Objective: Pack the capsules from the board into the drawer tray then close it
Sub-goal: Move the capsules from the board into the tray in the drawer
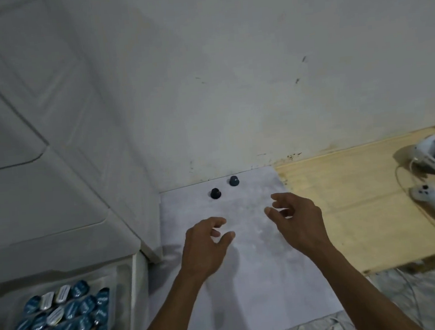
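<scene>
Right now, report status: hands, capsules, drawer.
Left hand and right hand open, empty, above the board. Two capsules left at its far edge. Drawer tray open, nearly full. Nothing blocking.

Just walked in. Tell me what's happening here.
A person is clearing capsules off a white board into an open drawer tray at lower left, already piled with capsules. Two capsules remain near the board's far edge: a dark capsule and a blue-grey capsule. The left hand and right hand hover over the board, fingers loose, holding nothing.
</scene>
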The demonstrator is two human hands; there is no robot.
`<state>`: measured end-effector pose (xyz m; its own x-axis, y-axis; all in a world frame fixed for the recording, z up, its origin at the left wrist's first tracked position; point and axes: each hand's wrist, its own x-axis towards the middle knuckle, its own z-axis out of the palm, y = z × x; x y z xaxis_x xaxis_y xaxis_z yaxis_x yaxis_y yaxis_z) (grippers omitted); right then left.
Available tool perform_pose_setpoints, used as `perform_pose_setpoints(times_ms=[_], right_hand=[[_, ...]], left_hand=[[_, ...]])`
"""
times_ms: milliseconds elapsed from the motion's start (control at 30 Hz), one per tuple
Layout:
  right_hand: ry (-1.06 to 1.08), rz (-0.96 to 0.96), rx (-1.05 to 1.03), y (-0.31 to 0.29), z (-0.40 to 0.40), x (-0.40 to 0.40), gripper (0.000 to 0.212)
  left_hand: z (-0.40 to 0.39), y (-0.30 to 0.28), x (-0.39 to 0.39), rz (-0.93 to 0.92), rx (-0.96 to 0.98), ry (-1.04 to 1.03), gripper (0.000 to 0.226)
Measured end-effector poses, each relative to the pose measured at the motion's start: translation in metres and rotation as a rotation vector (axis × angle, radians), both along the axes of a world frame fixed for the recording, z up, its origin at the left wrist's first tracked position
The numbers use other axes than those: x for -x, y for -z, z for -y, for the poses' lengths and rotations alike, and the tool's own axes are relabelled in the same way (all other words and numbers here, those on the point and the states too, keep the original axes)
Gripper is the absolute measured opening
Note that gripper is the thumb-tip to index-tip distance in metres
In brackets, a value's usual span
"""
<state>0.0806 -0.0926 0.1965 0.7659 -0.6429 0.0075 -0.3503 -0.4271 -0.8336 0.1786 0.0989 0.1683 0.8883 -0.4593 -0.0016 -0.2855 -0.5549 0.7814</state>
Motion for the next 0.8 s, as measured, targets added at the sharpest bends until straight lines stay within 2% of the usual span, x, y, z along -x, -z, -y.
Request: perform_pose_setpoints(times_ms=[333, 467, 700, 800], right_hand=[[-0.127, -0.163, 0.064, 0.048, 0.046, -0.114, 0.038], [-0.169, -0.249, 0.103, 0.07, 0.061, -0.168, 0.039], [-0.374, -0.398, 0.328, 0.134, 0.072, -0.235, 0.047], [-0.445, -0.454, 0.385, 0.164, 0.075, -0.252, 0.051]], left_hand=[[0.07, 0.035, -0.101, -0.02, -0.136, -0.042, 0.045], [0.086, 0.058, -0.14, -0.022, -0.211, -0.016, 0.043], [0.109, 0.114, -0.182, -0.016, -0.438, 0.043, 0.053], [0.113, 0.138, -0.191, -0.021, -0.523, 0.099, 0.049]])
